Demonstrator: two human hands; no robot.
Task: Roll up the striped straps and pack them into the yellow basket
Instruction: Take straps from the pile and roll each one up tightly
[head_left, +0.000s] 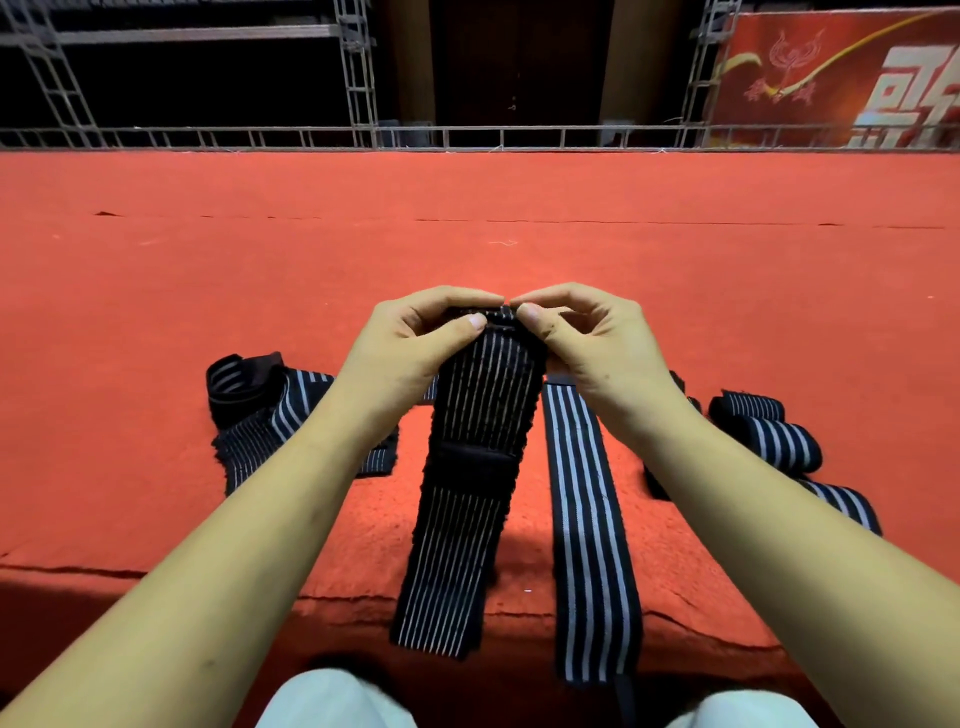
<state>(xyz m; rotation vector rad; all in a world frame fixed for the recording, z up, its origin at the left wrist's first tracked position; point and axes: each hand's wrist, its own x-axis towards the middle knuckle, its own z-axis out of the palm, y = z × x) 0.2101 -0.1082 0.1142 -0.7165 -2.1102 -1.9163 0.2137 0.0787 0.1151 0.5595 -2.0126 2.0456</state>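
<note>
Progress looks partial, with most of the work left. The left hand and the right hand meet at mid-frame, thumbs and curled fingers of both pinching the far end of a long black elastic strap with thin white stripes. They are tucking that end into the first turn of a roll, so this strap has barely begun. The rest of it runs flat down the frame toward the person's knees in pale trousers. Just right of it lies a second flat strap, black with broader white stripes, not yet rolled. At left-centre sits a loose heap of striped straps, also unrolled. At right-centre, a few striped bundles seem already rolled, though an arm hides part of them. The yellow basket is nowhere in view, so packing appears not to have started as far as can be told. Everything rests on rough red carpet, which fills the middle of the frame and drops off at an edge near the bottom. Along the top stand grey metal trusses, a dark door at upper centre, and a red banner with pale lettering at upper right.
</note>
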